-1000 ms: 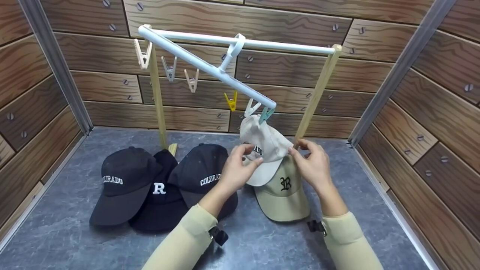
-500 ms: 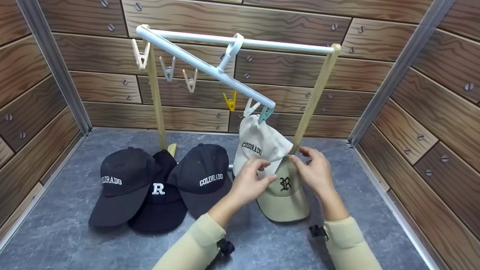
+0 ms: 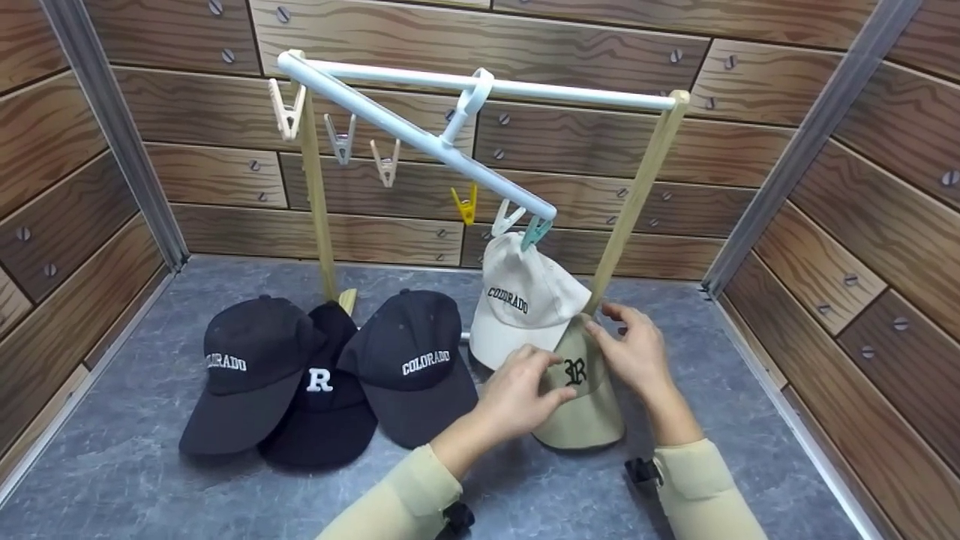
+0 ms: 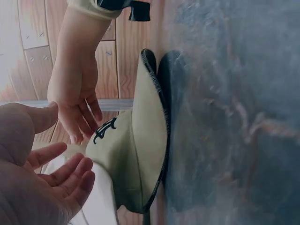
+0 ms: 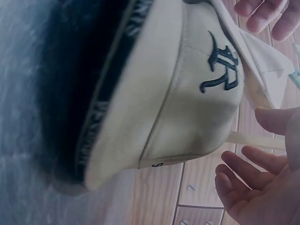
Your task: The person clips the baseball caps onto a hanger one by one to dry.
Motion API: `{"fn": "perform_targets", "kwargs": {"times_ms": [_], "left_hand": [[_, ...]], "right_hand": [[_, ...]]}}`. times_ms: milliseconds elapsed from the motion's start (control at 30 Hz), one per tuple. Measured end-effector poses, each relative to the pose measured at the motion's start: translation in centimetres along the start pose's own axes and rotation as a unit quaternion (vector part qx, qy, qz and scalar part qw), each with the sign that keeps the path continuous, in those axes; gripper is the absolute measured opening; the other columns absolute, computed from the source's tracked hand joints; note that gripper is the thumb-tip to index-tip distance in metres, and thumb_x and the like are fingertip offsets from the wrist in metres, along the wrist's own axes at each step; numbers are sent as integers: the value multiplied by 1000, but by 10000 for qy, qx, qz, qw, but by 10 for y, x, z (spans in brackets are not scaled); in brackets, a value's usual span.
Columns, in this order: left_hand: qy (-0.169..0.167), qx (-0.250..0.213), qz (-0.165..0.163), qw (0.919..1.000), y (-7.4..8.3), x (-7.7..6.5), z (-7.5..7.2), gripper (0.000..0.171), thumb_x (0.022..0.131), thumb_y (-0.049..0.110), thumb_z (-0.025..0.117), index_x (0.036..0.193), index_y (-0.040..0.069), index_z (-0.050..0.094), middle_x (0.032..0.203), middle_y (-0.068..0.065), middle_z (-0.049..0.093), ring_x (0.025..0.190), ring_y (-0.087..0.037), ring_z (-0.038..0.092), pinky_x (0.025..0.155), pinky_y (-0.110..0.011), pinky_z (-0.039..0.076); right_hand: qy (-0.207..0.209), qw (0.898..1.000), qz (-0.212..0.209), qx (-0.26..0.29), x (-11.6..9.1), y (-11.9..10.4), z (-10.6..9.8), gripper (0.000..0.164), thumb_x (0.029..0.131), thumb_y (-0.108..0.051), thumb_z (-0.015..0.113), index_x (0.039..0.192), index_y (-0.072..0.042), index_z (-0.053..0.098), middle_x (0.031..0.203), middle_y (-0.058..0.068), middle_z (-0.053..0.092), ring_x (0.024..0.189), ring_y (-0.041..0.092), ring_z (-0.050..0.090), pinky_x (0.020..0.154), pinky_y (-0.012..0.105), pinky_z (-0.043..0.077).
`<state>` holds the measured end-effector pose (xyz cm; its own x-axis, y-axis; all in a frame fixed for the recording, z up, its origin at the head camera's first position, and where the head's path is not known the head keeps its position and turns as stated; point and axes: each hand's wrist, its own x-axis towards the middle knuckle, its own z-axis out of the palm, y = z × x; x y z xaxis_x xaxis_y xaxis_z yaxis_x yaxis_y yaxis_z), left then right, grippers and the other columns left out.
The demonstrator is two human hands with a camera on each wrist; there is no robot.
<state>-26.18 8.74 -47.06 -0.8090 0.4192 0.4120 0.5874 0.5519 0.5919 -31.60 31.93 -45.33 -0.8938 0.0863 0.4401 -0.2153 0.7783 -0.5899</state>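
Note:
A cream cap (image 3: 523, 289) lettered COLORADO hangs by its crown from the teal clip (image 3: 537, 232) at the hanger's near end; a white clip (image 3: 507, 218) is beside it. Below it, a khaki cap (image 3: 586, 412) with a dark R rests on the tabletop, partly hidden behind my left hand. My left hand (image 3: 519, 394), fingers loosely bent, hovers before the khaki cap and holds nothing. To that cap's right is my right hand (image 3: 636, 352). Its relaxed fingers (image 5: 243, 176) are apart from the khaki cap in the right wrist view.
A pale blue hanger (image 3: 420, 135) hooks over the white rod (image 3: 570, 91) of a wooden stand (image 3: 637, 199). Several more clips, one yellow (image 3: 465, 204), hang along it. Three dark caps lie at left: one COLORADO cap (image 3: 255, 337), an R cap (image 3: 319, 427), another COLORADO cap (image 3: 409, 330).
My left hand has come away from the cream cap, moving down and right to the khaki cap's front. My right hand has dropped slightly. The cream cap now hangs without a hand at it.

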Motion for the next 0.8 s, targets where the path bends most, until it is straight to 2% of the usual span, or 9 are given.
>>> {"fn": "perform_targets", "kwargs": {"times_ms": [200, 367, 467, 600, 800], "left_hand": [[-190, 456, 43, 9988, 4, -7, 9, 58, 91, 47, 75, 135, 13, 62, 115, 1, 60, 99, -12, 57, 85, -30, 52], [-114, 926, 104, 9956, 5, -11, 16, 58, 88, 49, 77, 131, 12, 63, 112, -1, 60, 97, -17, 59, 81, -33, 53], [-73, 1088, 19, 9940, 6, -12, 19, 56, 87, 49, 78, 125, 12, 65, 111, -2, 60, 96, -18, 60, 80, -34, 54], [-127, 1184, -106, 9928, 7, -14, 22, 56, 87, 52, 77, 123, 10, 65, 113, -3, 59, 98, -19, 59, 80, -34, 54], [-226, 1037, -320, 9938, 11, -15, 22, 61, 87, 51, 78, 128, 9, 63, 119, -6, 56, 105, -21, 58, 82, -35, 55]], "right_hand": [[-193, 9997, 73, 119, -1, 6, 2, 55, 94, -41, 74, 133, -3, 64, 130, 18, 65, 117, 39, 61, 97, 52, 50], [-328, 9984, 175, 437, -2, 11, 5, 59, 94, -43, 74, 135, -2, 62, 133, 17, 63, 119, 42, 59, 100, 53, 49], [-397, 9979, 222, 471, -2, 13, 7, 61, 94, -44, 73, 136, -2, 61, 135, 18, 62, 121, 42, 58, 101, 54, 48], [-481, 9975, 240, 453, -2, 16, 10, 64, 94, -46, 72, 138, -2, 59, 137, 19, 60, 123, 43, 57, 102, 55, 47], [-565, 9969, 232, 492, -1, 20, 13, 67, 94, -50, 71, 141, -3, 57, 140, 18, 59, 126, 41, 56, 105, 54, 46]]}}
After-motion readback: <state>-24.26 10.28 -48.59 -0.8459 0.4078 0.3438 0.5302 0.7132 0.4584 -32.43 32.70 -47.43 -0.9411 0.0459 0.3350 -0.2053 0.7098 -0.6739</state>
